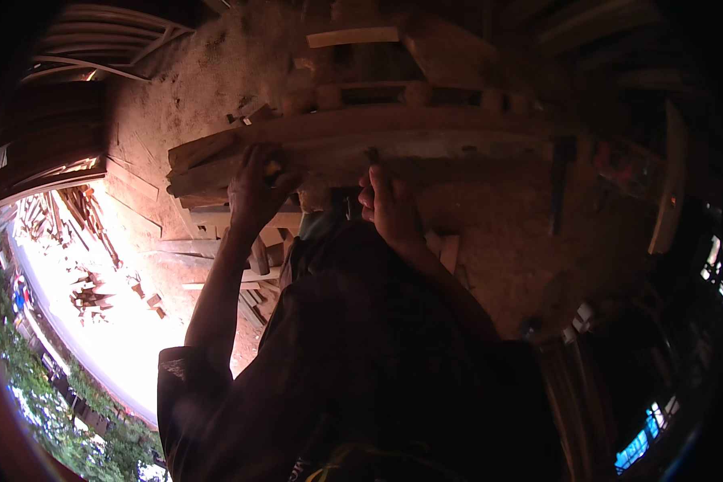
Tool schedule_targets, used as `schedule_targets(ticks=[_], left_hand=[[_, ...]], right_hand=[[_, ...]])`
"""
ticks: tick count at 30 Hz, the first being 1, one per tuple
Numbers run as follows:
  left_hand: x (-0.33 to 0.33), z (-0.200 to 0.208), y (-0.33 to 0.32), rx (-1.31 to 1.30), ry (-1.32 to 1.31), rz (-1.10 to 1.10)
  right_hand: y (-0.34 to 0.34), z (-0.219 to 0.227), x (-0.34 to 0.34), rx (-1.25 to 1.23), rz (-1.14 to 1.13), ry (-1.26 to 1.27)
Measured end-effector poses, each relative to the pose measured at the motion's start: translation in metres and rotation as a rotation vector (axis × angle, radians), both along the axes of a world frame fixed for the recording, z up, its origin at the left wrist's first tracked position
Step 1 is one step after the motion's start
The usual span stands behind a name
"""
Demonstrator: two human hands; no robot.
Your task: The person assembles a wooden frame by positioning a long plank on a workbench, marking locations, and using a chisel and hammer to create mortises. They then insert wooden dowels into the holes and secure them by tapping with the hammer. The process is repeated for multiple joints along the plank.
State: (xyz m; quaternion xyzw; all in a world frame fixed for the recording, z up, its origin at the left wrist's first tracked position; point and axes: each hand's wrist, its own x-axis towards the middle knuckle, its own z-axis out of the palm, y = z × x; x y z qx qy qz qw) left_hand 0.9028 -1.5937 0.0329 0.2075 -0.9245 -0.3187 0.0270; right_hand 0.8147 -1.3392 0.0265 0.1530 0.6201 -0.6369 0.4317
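Observation:
A long wooden beam (434,143) lies crosswise in front of me, dim in the shade. My left hand (253,191) rests at the beam's left part, fingers and thumb curved round a small dark object with a yellow-orange patch (273,169); its kind is too dark to tell. Right of it, at the beam's near edge, my right hand (391,210) is closed with the thumb on top. A short dark tip (372,154) shows just beyond that thumb; whatever the fist holds is mostly hidden.
Wood offcuts (259,255) lie below the beam on the left. A dark upright bar (557,186) and a curved plank (670,177) stand to the right, with a reddish object (625,167) between them. Stacked timber (108,40) fills the far left; scraps (88,285) lie in glaring sunlight.

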Motion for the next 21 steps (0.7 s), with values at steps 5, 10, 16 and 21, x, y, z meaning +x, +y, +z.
schedule_targets(ticks=[5, 10, 16, 21], left_hand=[[0.000, -0.002, -0.002, 0.009, -0.050, -0.006], [-0.003, -0.004, -0.004, 0.038, -0.027, 0.007], [-0.004, -0.003, -0.004, 0.025, -0.055, 0.010], [-0.005, -0.002, -0.003, 0.025, -0.061, 0.012]], right_hand=[[0.007, -0.027, -0.001, 0.239, 0.310, 0.862], [0.015, -0.009, -0.011, -0.030, 0.257, 0.144], [0.011, 0.022, -0.020, -0.138, 0.054, -0.103], [0.015, 0.013, -0.033, -0.167, 0.148, -0.116]])
